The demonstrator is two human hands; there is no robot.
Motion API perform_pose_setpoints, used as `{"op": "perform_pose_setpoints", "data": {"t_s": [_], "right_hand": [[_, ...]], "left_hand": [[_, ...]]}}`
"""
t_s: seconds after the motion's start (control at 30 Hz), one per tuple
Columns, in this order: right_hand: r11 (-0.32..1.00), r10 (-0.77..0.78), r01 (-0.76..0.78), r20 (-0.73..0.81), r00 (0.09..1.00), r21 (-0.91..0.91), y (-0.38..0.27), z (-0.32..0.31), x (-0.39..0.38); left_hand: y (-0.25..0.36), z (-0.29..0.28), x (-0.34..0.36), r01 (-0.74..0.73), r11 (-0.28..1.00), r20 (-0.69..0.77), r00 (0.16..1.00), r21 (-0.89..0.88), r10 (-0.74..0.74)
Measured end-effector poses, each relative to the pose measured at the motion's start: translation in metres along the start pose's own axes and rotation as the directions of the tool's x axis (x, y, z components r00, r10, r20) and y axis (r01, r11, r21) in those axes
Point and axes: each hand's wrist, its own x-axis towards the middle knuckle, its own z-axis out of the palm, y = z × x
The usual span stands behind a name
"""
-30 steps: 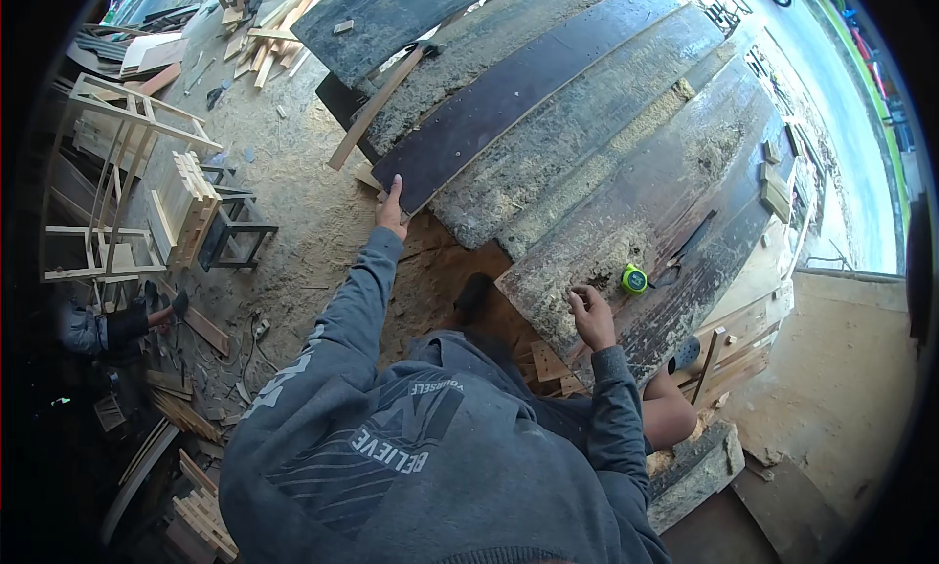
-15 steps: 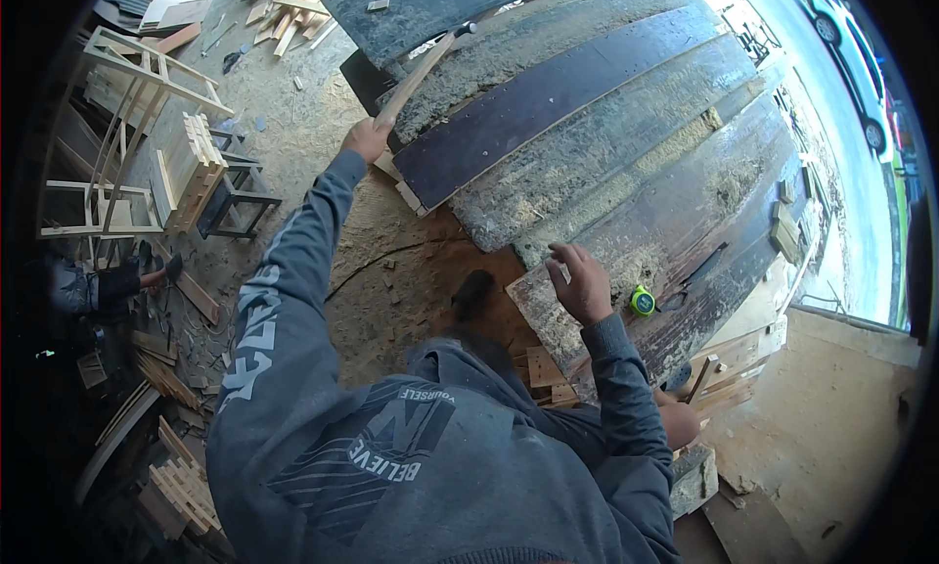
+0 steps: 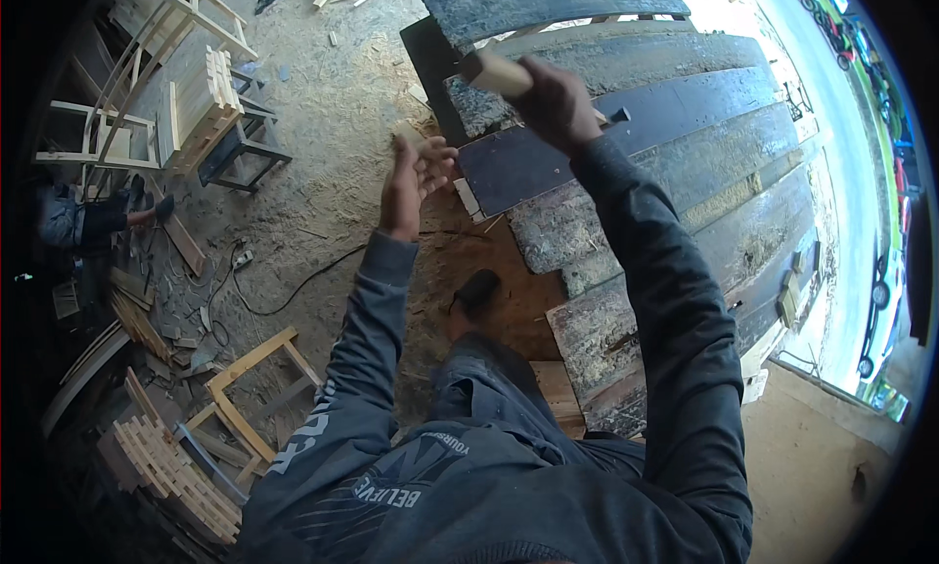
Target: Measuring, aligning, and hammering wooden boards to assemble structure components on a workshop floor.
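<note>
My right hand (image 3: 559, 109) is closed around the wooden handle of a hammer (image 3: 496, 72), raised over the planks. The handle's butt points up and left, and the dark hammer head (image 3: 616, 117) shows past my wrist. My left hand (image 3: 415, 180) is open with fingers spread, beside the near left end of a dark purple-brown board (image 3: 548, 138). That board lies on a worktop of rough, dusty planks (image 3: 577, 212). My right forearm covers part of the worktop.
On the left, a stack of light wood pieces (image 3: 201, 114) sits on a dark stool (image 3: 245, 163). Wooden frames (image 3: 249, 368), offcuts and a cable (image 3: 284, 305) lie on the dusty floor. Another person's legs (image 3: 112, 217) show at far left. Vehicles stand along the road at right.
The hammer has passed from my left hand to my right. My right hand has swung up and left across the planks; my left has drawn back, open. The tape measure is no longer visible.
</note>
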Motion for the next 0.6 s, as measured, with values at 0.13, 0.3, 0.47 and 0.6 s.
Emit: {"op": "perform_pose_setpoints", "data": {"t_s": [0.13, 0.3, 0.47, 0.6], "right_hand": [[0.879, 0.442, -0.4, -0.13, 0.888, 0.258, 0.027, -0.007, 0.027], [0.91, 0.307, -0.264, -0.094, 0.947, 0.319, 0.002, 0.031, 0.032], [0.889, 0.311, -0.232, -0.148, 0.939, 0.395, -0.039, 0.064, 0.042], [0.711, 0.445, -0.292, -0.087, 0.891, 0.639, -0.022, 0.043, 0.036]], "left_hand": [[-0.113, 0.016, 0.046, -0.014, 0.805, -0.363, 0.888, 0.593, 0.283], [-0.177, 0.026, 0.057, -0.246, 0.892, -0.309, 0.875, 0.379, 0.373], [-0.172, 0.026, 0.054, -0.255, 0.894, -0.306, 0.875, 0.367, 0.375], [-0.17, 0.027, 0.055, -0.236, 0.903, -0.331, 0.872, 0.36, 0.36]]}}
